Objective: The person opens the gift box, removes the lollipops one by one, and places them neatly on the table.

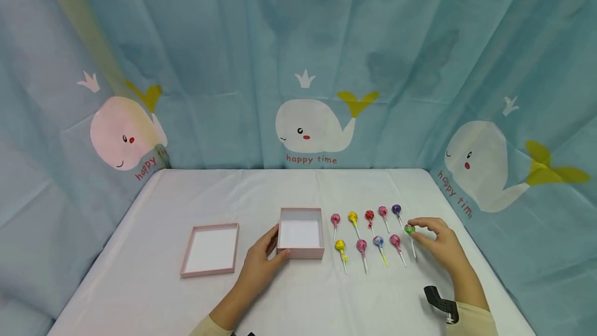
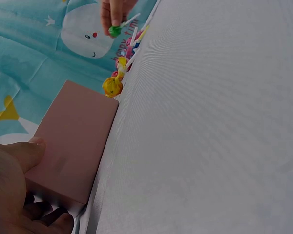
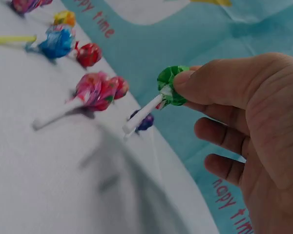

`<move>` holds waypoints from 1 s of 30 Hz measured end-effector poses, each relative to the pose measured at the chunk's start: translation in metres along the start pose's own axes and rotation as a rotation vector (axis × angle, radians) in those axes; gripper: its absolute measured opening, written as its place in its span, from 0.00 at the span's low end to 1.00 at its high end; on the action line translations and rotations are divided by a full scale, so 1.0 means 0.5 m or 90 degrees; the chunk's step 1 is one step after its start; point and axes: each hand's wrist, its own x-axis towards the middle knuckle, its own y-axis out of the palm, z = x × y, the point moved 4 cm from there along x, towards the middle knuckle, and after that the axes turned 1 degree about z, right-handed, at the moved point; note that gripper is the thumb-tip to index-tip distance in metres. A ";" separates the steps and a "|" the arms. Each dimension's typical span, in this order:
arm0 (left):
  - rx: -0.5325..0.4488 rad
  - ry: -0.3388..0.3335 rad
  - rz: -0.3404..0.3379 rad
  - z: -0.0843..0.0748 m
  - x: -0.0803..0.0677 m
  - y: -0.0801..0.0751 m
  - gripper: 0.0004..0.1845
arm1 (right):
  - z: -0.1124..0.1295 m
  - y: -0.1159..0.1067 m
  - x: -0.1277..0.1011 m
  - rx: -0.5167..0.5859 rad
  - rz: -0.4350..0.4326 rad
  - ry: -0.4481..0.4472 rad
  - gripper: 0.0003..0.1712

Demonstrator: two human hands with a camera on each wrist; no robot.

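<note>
A pink lid [image 1: 211,249] lay white side up toward the table's [image 1: 140,284] left edge, apart from everything else. To its right, near the middle of the front half, stood the open pink box [image 1: 301,233]. The left hand [image 1: 261,263] gripped the box's front left corner, thumb on the outer wall and fingers curled round it.

Right of the box lay nine lollipops [image 1: 361,245] in two rows, sticks pointing toward the front edge: five in the far row, four in the near one, all close together but not touching, as far as the head view showed.

Farthest right, near the table's right edge, the right hand [image 1: 440,245] pinched the green lollipop [image 1: 409,229] by its wrapped head between thumb and fingertips, the stick hanging free below and apparently lifted off the cloth.

The grip looked shallow, on crinkly wrapper alone, so the green lollipop could probably twist or slip out if the hand swung quickly. Its dangling stick might also catch the neighbouring lollipops and knock the rows askew. The box seemed light; a bump from the hand could shift it unless the left hand's hold was firm.
</note>
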 end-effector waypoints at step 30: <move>-0.005 -0.008 -0.003 -0.005 -0.001 -0.001 0.43 | -0.077 0.038 -0.002 0.043 0.116 0.074 0.17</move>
